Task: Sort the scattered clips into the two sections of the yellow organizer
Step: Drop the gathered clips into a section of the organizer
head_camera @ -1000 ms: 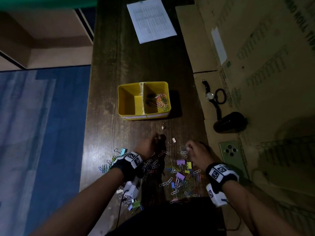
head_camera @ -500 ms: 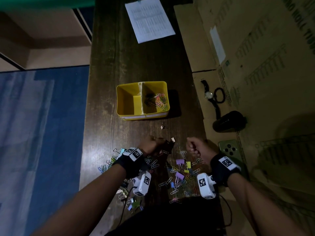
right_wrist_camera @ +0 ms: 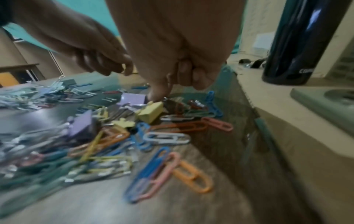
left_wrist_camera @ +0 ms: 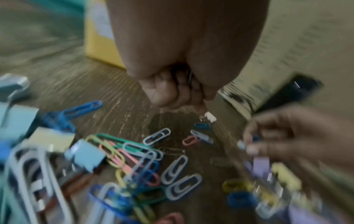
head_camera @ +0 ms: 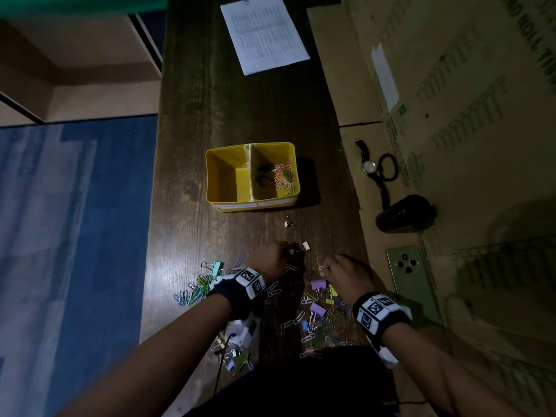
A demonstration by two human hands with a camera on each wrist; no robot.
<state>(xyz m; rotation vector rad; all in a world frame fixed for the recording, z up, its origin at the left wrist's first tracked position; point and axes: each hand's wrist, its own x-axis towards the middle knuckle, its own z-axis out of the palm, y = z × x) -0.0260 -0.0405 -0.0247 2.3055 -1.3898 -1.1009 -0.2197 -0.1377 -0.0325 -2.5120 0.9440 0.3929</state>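
Observation:
The yellow organizer (head_camera: 221, 176) stands mid-table; its left section is bare, its right one holds paper clips (head_camera: 281, 177) and dark clips. Coloured paper clips and binder clips (head_camera: 316, 311) lie scattered on the near table. My left hand (head_camera: 293, 251) is curled, with metal clip wire showing inside the fist (left_wrist_camera: 193, 100), and its fingertips meet a small white binder clip (left_wrist_camera: 208, 117). To its right, my right hand (head_camera: 326, 266) is curled too, pinching a paper clip (left_wrist_camera: 249, 142) just above the pile (right_wrist_camera: 162, 94). A purple binder clip (right_wrist_camera: 134, 98) and a yellow one (right_wrist_camera: 151, 112) lie beneath it.
A tiny loose clip (head_camera: 288, 221) lies in front of the organizer. A printed sheet (head_camera: 264, 33) is at the table's far end. On the cardboard (head_camera: 451, 115) to the right lie a watch (head_camera: 368, 167), a black bottle (head_camera: 404, 213) and a green phone (head_camera: 412, 275). The table's left edge drops to blue flooring.
My left hand has slid right until its fingertips reach the small white binder clip. My right hand lifted and turned, then came back down onto the pile.

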